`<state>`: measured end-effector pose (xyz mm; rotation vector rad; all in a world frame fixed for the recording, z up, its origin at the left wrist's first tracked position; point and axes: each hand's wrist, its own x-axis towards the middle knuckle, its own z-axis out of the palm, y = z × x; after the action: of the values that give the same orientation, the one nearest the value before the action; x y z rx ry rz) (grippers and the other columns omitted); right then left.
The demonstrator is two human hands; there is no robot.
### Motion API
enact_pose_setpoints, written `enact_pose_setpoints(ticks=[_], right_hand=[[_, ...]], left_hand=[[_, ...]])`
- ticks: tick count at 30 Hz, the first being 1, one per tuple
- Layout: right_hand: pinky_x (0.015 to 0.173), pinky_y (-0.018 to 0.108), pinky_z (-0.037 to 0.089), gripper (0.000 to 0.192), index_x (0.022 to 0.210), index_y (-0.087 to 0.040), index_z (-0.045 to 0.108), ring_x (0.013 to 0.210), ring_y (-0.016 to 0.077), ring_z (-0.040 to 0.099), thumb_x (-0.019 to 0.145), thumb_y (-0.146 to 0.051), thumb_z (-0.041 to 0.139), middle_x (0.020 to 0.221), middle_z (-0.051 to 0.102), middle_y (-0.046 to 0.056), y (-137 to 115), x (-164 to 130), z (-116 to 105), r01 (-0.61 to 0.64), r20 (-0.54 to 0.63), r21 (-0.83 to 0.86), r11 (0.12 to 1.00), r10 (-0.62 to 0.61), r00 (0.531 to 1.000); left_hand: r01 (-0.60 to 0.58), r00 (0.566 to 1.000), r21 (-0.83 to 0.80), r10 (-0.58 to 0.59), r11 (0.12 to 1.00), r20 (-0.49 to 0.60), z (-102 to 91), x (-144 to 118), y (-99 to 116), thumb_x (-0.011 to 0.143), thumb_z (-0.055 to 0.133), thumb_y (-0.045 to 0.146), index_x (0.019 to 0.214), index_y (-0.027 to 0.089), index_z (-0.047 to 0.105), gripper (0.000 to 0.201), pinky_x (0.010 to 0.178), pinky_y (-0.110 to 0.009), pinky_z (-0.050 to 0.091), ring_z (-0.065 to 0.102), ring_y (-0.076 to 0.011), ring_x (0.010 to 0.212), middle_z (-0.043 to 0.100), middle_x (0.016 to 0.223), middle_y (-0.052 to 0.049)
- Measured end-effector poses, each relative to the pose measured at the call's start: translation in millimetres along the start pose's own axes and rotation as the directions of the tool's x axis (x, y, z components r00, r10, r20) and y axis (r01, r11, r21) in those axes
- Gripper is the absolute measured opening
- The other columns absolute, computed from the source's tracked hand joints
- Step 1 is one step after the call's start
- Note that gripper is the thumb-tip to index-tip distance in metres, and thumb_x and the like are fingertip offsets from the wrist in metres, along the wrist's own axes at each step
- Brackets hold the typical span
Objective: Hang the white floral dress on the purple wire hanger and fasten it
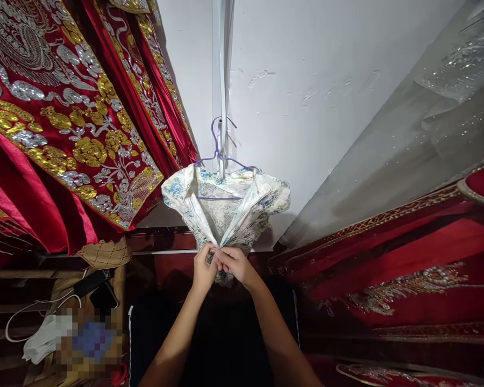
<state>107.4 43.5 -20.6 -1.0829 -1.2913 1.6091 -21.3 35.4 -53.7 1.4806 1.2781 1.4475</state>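
Note:
A white short-sleeved shirt (189, 207) with a blue and yellow floral print hangs on a purple wire hanger (215, 134) against the wall. Its collar lies open in a V above my hands. My left hand (205, 267) pinches the left front edge at the bottom of that V. Close against it, my right hand (236, 264) pinches the other front edge. The fingertips of both hands meet there, and any button between them is too small to make out. Below my hands, the lower part of the shirt is mostly hidden.
Red garments with gold and silver sequins (91, 150) hang on the left. More red embroidered cloth (387, 258) and a sheer, sparkling white fabric (407, 140) are on the right. At lower left, a wooden bench (120, 301) holds a white cable (14, 317) and a dark phone-like object (104, 296).

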Motion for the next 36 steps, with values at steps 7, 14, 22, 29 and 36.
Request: enact_pose_setpoints(ticks=[7,14,22,29,36], right_hand=[[0.037,0.023,0.027,0.028,0.074,-0.016,0.071,0.041,0.0077,0.039,0.084,-0.042,0.068,0.063,0.068,0.005,-109,26,-17,0.055,-0.096,0.031,0.998,-0.052,0.994],[0.037,0.017,0.026,0.027,0.074,-0.011,0.068,0.036,0.0034,0.039,0.087,-0.035,0.063,0.054,0.063,0.002,-205,57,-4,0.381,-0.220,-0.031,0.924,-0.378,0.899],[0.042,0.021,0.031,0.029,0.071,-0.016,0.064,0.040,0.0075,0.041,0.088,-0.039,0.060,0.049,0.058,-0.001,-174,35,7,0.385,-0.166,-0.143,0.912,-0.406,0.899],[0.046,0.024,0.031,0.031,0.071,-0.018,0.065,0.043,0.0094,0.041,0.088,-0.043,0.058,0.049,0.053,-0.003,-164,43,2,0.425,-0.166,-0.235,0.874,-0.467,0.869],[0.053,0.027,0.035,0.031,0.060,-0.021,0.065,0.049,0.0134,0.047,0.086,-0.034,0.055,0.049,0.054,-0.001,-97,34,5,0.293,-0.195,-0.267,0.918,-0.349,0.917]], left_hand=[[-0.056,0.995,-0.002,0.056,0.998,0.082,3.8,2,10,0.087,0.060,0.028,0.074,0.021,0.055,0.015,0.067,-0.028,0.042,0.052,-0.0175,0.069,0.055,0.072,-0.001],[-0.193,0.915,0.088,0.147,0.977,0.375,0.0,30,25,0.081,0.055,0.012,0.070,0.020,0.055,0.013,0.056,-0.025,0.037,0.047,-0.0148,0.059,0.052,0.063,0.001],[-0.504,0.863,0.055,0.499,0.862,0.083,-45.8,114,136,0.090,0.058,0.021,0.116,0.022,0.063,0.026,0.080,-0.034,0.052,0.064,-0.0184,0.085,0.068,0.094,-0.005],[-0.669,0.741,0.293,0.640,0.683,0.201,-50.4,143,190,0.097,0.052,0.026,0.091,0.018,0.065,0.016,0.080,-0.028,0.047,0.061,-0.0160,0.084,0.066,0.088,-0.004],[-0.376,0.800,-0.130,0.251,0.917,-0.544,-122.2,177,109,0.094,0.054,0.041,0.083,0.017,0.059,0.027,0.069,-0.024,0.049,0.056,-0.0119,0.070,0.058,0.074,0.000]])
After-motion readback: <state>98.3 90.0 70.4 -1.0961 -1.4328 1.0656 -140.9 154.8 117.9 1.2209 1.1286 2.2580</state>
